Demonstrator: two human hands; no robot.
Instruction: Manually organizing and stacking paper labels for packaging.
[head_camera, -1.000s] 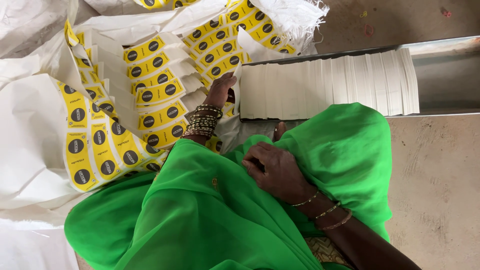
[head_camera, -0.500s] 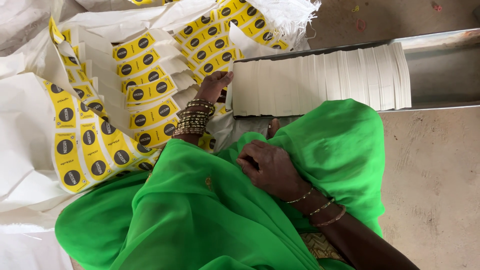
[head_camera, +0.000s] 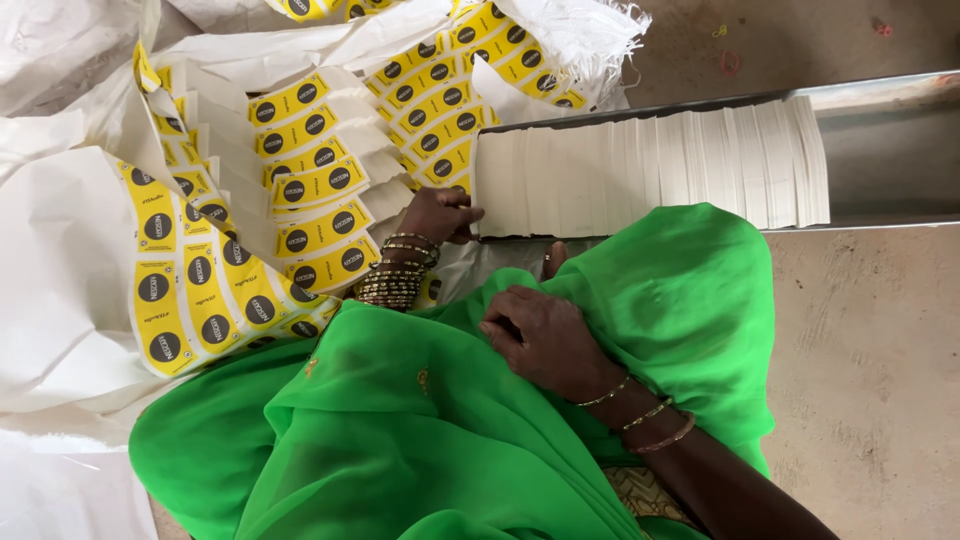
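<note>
My left hand (head_camera: 440, 213), its wrist stacked with bangles, reaches out from under a bright green cloth (head_camera: 420, 440). Its curled fingers press on the near end of a long row of white paper sheets (head_camera: 650, 165) standing on edge in a metal tray (head_camera: 880, 100). My right hand (head_camera: 540, 338) rests on the green cloth over my lap, with its fingers curled into the fabric. Bundles of yellow labels with black round marks (head_camera: 310, 185) lie just left of my left hand.
White sacking (head_camera: 60, 290) spreads under and around the yellow label bundles, with more of those labels (head_camera: 190, 300) fanned at the left. A frayed white sack edge (head_camera: 590, 30) lies at the top. Bare concrete floor (head_camera: 870, 380) is on the right.
The view has shifted slightly. My left hand stays at the end of the white sheet row, and my right hand stays on the green cloth.
</note>
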